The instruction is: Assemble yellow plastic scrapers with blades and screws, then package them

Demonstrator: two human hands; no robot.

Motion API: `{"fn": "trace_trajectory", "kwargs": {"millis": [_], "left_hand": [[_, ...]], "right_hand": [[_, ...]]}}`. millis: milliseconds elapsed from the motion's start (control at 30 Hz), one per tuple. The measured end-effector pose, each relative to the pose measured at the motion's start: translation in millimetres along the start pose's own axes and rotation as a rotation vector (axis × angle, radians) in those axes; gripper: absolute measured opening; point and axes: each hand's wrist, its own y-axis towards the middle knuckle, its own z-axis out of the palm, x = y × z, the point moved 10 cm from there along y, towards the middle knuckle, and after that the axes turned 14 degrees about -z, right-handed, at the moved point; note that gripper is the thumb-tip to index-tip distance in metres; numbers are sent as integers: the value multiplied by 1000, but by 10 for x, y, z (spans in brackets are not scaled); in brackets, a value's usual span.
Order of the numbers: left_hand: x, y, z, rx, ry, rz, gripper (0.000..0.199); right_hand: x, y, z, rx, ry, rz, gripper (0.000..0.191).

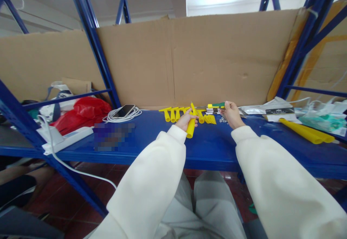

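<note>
Okay, biggest first: we have cardboard (173, 62) standing behind a blue bench (159, 143), likely there as a backstop. At our left, a red bag (84, 113) lies heaped; at our right, two big yellow tubes (306, 130) lie flat, out of the working middle. We see a power strip (77, 136) near the left edge, then a coiled white cable (137, 113) with a phone (124, 111) resting on it, probably parked to free the front space.

Our left hand (185, 120) is closed around a yellow piece (191, 128) just in front of the row, thick end toward us, thin end up and away; we'd guess that's to steady it. Our right hand (232, 114) has its fingers drawn nearly together, pinching what looks like the end of a slim tool (217, 105), its shaft pointing at the yellow piece. Exact grip is too small to tell.

Behind the left hand we get a row of yellow parts (172, 116), side by side, presumably for easy pickup. Flat yellow strips (210, 119) sit between the hands, and tiny bits (222, 120) lie beside the right fingers, likely for short reach.
</note>
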Motion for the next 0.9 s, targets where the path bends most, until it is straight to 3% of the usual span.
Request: {"fn": "trace_trajectory", "kwargs": {"millis": [300,533,733,900], "left_hand": [[-9,8,-14,6,-5,6,86],[-16,14,-46,3,-39,1,83],[-7,69,-63,27,-63,-12,85],[12,41,-62,-8,-29,-20,82]], "right_hand": [[76,-27,26,13,-15,-38,29],[170,-60,115,96,45,-64,23],[257,-46,149,134,29,-115,30],[301,-42,95,79,-35,-122,38]]}}
